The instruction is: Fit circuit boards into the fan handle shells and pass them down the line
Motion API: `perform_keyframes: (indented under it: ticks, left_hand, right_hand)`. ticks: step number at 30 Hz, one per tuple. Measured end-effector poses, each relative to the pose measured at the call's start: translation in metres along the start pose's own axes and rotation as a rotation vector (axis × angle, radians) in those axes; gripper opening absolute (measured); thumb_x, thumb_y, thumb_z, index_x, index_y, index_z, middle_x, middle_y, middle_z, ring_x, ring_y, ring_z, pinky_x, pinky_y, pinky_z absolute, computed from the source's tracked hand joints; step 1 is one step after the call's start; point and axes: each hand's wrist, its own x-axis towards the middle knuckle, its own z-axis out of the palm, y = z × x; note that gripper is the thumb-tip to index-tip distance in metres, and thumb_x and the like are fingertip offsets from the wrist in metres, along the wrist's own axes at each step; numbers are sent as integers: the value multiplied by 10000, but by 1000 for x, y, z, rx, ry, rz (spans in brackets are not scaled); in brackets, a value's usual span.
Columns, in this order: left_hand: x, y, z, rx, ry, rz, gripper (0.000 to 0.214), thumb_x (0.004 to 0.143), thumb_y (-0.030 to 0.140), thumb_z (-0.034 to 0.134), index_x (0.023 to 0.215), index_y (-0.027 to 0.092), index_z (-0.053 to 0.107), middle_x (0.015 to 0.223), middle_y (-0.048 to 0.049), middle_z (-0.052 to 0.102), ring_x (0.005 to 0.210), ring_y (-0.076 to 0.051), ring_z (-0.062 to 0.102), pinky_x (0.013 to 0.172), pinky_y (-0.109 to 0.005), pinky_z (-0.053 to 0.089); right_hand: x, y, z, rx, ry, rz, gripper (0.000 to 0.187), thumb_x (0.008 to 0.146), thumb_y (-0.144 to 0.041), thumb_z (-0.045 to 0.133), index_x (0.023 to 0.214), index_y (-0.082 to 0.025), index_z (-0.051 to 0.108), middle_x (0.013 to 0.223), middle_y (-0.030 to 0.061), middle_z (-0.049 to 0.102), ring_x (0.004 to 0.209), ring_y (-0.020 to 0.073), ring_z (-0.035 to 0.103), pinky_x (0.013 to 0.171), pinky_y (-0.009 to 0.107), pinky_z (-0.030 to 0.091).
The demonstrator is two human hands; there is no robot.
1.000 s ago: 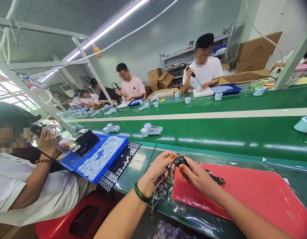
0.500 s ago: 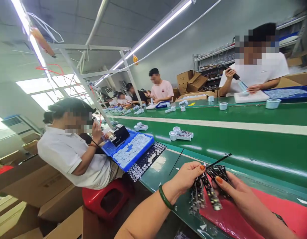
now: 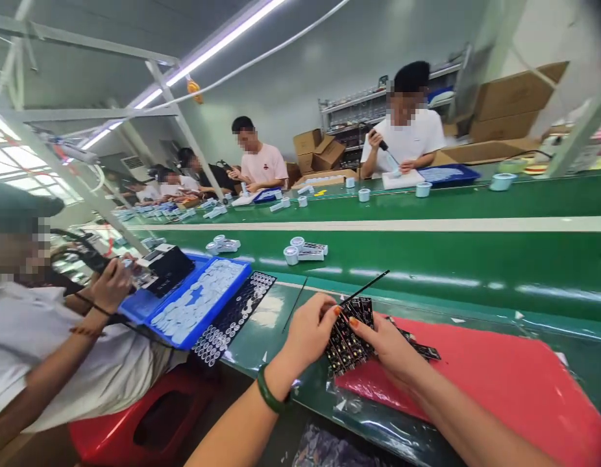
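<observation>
Both my hands grip a black circuit board panel [image 3: 348, 337] over the near edge of a red mat [image 3: 500, 383]. My left hand [image 3: 307, 331], with a green bangle on its wrist, is closed on the panel's left side. My right hand [image 3: 388, 344] is closed on its right side and also holds a thin black stick [image 3: 366, 287] that points up and right. A further black board [image 3: 420, 349] lies on the mat just right of my right hand.
A green conveyor belt [image 3: 451, 259] carries small white rolls and parts [image 3: 305, 250]. At left, a blue tray of white discs [image 3: 198, 301] and a black perforated tray [image 3: 235, 318] sit by a seated co-worker [image 3: 52, 350]. More workers sit across the belt.
The view swung left and back again. The board panel, first held edge-on and fanned between my hands, now lies flatter, facing up, with both hands still on it.
</observation>
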Motion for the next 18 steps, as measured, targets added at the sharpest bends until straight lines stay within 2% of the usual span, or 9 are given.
perform_keyframes:
  ticks: [2,5,7,9,11,12,13,15,18]
  left_hand:
    - [-3,-5,-2,-251,-79,-102,255,881,427,602,802,186,579,720,11,585,655,-120,513,610,-231,379]
    - [-11,-7,1,-766,-356,-372,366,805,509,672,774,206,471,544,76,438,410,-65,317,436,-200,252]
    - [-13,-3,7,-938,-464,-457,387,794,531,671,796,220,440,512,96,398,357,-55,238,398,-199,192]
    - [-12,2,13,-884,-294,-374,365,815,516,653,790,210,455,551,76,433,402,-63,320,429,-197,252]
    - [-6,8,16,-602,-12,-192,304,845,464,639,788,189,523,634,39,507,541,-86,448,531,-201,348]
    - [-4,10,16,-424,75,-102,263,865,430,624,799,182,564,684,21,547,618,-99,492,589,-207,378]
    - [-1,12,16,-268,108,-28,231,882,404,605,818,181,599,731,6,584,683,-113,524,641,-216,400]
    - [1,14,13,-113,70,40,206,898,388,582,870,190,634,803,-10,636,762,-136,575,704,-234,433]
    - [2,8,6,-221,-49,-64,286,864,474,630,904,191,628,753,0,634,671,-132,592,614,-223,450]
  right_hand:
    - [0,-2,-11,-39,-19,-55,503,787,-581,786,1043,-183,614,897,29,652,815,194,592,725,299,477]
    - [-4,-6,-25,-115,-271,-49,425,831,-540,768,973,-178,597,785,-2,591,684,145,529,637,268,446]
    - [-6,-9,-28,-131,-378,-41,401,831,-504,784,964,-177,592,776,-5,578,682,138,522,647,268,450]
    - [-7,-11,-25,-77,-300,-51,427,822,-528,787,973,-187,580,796,-5,578,697,137,526,658,265,452]
    - [-7,-11,-17,18,-169,-19,503,824,-631,735,1011,-195,569,844,9,597,718,147,538,646,263,449]
    - [-7,-11,-13,56,-135,15,548,814,-667,721,1047,-196,568,882,22,613,738,156,551,646,266,449]
    - [-8,-11,-8,74,-117,45,587,796,-675,735,1087,-193,570,925,36,629,768,167,566,659,270,452]
    - [-10,-11,-2,57,-83,45,626,740,-618,816,1121,-178,587,993,52,649,845,186,585,717,281,461]
    - [-9,-12,-1,-2,21,-64,596,695,-552,867,1072,-165,615,992,39,658,900,194,587,787,291,460]
